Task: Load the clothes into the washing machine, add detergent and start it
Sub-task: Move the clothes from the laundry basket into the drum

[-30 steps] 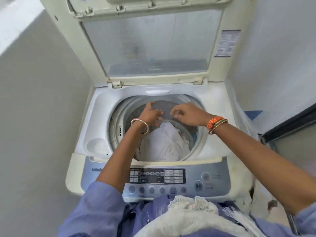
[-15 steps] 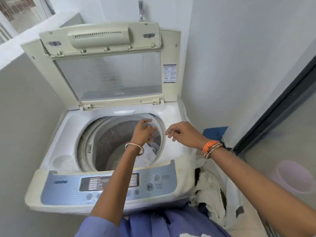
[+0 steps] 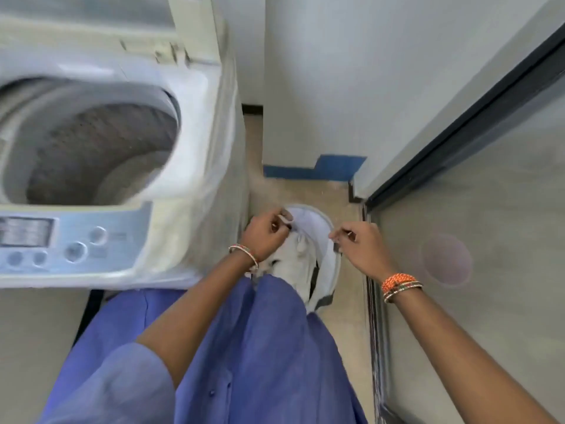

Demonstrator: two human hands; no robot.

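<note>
Clothes [image 3: 293, 264], mostly white pieces, lie in a laundry basket [image 3: 331, 270] on the floor [image 3: 305, 191], just beside the right side of the washing machine [image 3: 195, 166]. We see our two hands low over this basket, a little apart from each other. Our left hand [image 3: 267, 232] has the fingers curled and it pinches the edge of a pale cloth at the rim of the basket. Our right hand [image 3: 362, 246] is over the right part of the rim with the fingers bent; thumb and forefinger are close together, but we cannot tell if they hold cloth or nothing, because the picture is blurred there. Both wrists carry bangles, and our blue garment [image 3: 266, 347] covers the near part of the basket.

At the left the machine stands with its lid [image 3: 91, 22] up. We look into the drum [image 3: 101, 148], and the part that we see shows only the grey perforated wall. The control panel [image 3: 70, 240] with round buttons is at the front edge. At the right there is a dark door frame [image 3: 458, 130], with a faint pink round shape [image 3: 446, 260] beyond it.
</note>
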